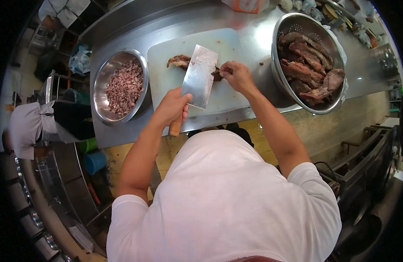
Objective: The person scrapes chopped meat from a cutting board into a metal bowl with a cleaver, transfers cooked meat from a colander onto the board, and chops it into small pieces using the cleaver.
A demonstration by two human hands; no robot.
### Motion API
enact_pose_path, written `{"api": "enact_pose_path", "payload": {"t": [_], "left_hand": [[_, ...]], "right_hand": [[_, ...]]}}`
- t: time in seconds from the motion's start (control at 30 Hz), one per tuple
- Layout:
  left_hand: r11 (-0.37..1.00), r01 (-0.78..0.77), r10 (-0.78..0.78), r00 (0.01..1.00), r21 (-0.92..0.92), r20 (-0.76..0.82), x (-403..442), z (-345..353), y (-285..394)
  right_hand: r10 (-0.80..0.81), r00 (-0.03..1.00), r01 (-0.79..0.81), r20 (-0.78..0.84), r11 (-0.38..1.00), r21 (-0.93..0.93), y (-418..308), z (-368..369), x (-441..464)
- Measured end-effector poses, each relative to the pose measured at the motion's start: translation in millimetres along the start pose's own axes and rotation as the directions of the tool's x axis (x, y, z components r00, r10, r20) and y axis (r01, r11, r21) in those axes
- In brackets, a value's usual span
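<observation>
My left hand (172, 106) is closed round the wooden handle of a cleaver (200, 78), its thumb resting against the base of the broad blade. Under the blade a strip of browned meat (179, 61) lies on the white cutting board (166, 47), its middle hidden by the metal. On the other side of the blade, the fingertips of my right hand (238, 77) pinch a dark piece of meat (217, 75). Whether this piece is joined to the strip cannot be seen.
Left of the board stands a steel bowl (98, 83) of diced meat (125, 87). A steel colander (275, 72) holding large meat strips (304, 67) stands on the right. Several items crowd the back right of the steel table (254, 35). A person in white (27, 131) is at the left.
</observation>
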State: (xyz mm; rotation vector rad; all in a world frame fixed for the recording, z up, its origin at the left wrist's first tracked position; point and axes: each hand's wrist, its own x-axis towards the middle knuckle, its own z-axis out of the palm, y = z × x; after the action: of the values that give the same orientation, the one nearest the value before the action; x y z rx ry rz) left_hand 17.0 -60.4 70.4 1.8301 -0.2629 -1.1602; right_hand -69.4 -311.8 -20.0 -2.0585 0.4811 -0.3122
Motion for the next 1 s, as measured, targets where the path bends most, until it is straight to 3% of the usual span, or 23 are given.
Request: {"api": "enact_pose_path", "payload": {"t": [0.1,0.3,0.37,0.4,0.43,0.47,0.5,0.57,0.63,0.73,0.8,0.83,0.9,0.93,0.97,1.0], "left_hand": [[0.999,0.049,-0.049,0.999,-0.023,0.022,11.8,-0.5,0.8],[0.998,0.025,-0.026,1.0,0.061,0.013,15.6,7.3,17.2],[0.966,0.005,-0.005,1.0,0.26,0.001,16.7,11.3,27.1],[0.965,0.008,-0.008,1.0,0.261,0.0,22.3,16.5,21.8],[0.805,-0.168,0.249,0.966,0.569,-0.069,29.5,24.9,13.2],[0.519,-0.257,0.498,0.866,0.816,-0.044,36.3,33.0,5.8],[0.52,-0.255,0.498,0.866,0.815,-0.047,36.6,44.7,9.2],[0.548,-0.066,0.305,0.944,0.834,-0.125,32.9,68.1,16.8],[0.534,-0.057,0.304,0.944,0.843,-0.129,39.4,76.4,14.6],[0.561,-0.121,0.35,0.931,0.819,-0.102,49.5,63.5,11.8],[0.589,-0.194,0.403,0.912,0.785,-0.077,49.4,45.6,10.3],[0.666,-0.225,0.413,0.905,0.711,-0.1,47.2,38.9,7.1],[0.737,-0.259,0.42,0.899,0.624,-0.124,34.1,24.0,1.4],[0.843,-0.269,0.392,0.901,0.466,-0.187,21.3,13.5,4.1],[0.917,-0.276,0.349,0.904,0.287,-0.246,10.0,1.8,6.2],[0.919,-0.282,0.351,0.902,0.274,-0.25,1.0,-10.9,5.7]], "right_hand": [[-0.007,0.999,0.002,0.034,0.99,0.142,9.5,0.9,3.4],[0.038,0.998,-0.044,0.049,0.992,0.116,6.4,-4.1,2.6],[0.049,0.998,-0.054,0.043,0.991,0.119,8.4,-2.0,1.0],[0.058,0.998,-0.062,0.034,0.991,0.115,10.0,-2.2,0.3],[0.061,0.998,-0.064,0.036,0.991,0.117,12.5,-1.8,-1.1],[0.062,0.997,-0.066,0.036,0.989,0.132,14.5,-1.5,-2.3],[0.061,0.997,-0.066,0.036,0.987,0.147,17.1,-1.1,-2.3],[0.032,0.999,-0.039,0.039,0.982,0.187,31.5,5.7,-5.9],[0.001,1.0,-0.008,0.031,0.974,0.225,26.6,6.1,-11.2],[-0.009,0.996,0.018,-0.09,0.994,0.108,12.9,12.5,-24.6],[-0.313,0.895,0.286,-0.319,0.95,-0.128,8.7,23.7,-23.3],[-0.319,0.89,0.29,-0.325,0.948,-0.133,9.6,25.3,-20.0],[-0.188,0.971,0.154,-0.148,0.965,-0.215,12.0,25.4,-15.0],[-0.193,0.97,0.157,-0.149,0.962,-0.223,0.2,15.8,-17.3],[-0.091,0.986,0.073,-0.143,0.989,-0.132,-10.7,-0.2,-20.4],[0.009,0.992,-0.015,-0.123,0.999,-0.043,-25.7,-19.5,-22.5]]}}
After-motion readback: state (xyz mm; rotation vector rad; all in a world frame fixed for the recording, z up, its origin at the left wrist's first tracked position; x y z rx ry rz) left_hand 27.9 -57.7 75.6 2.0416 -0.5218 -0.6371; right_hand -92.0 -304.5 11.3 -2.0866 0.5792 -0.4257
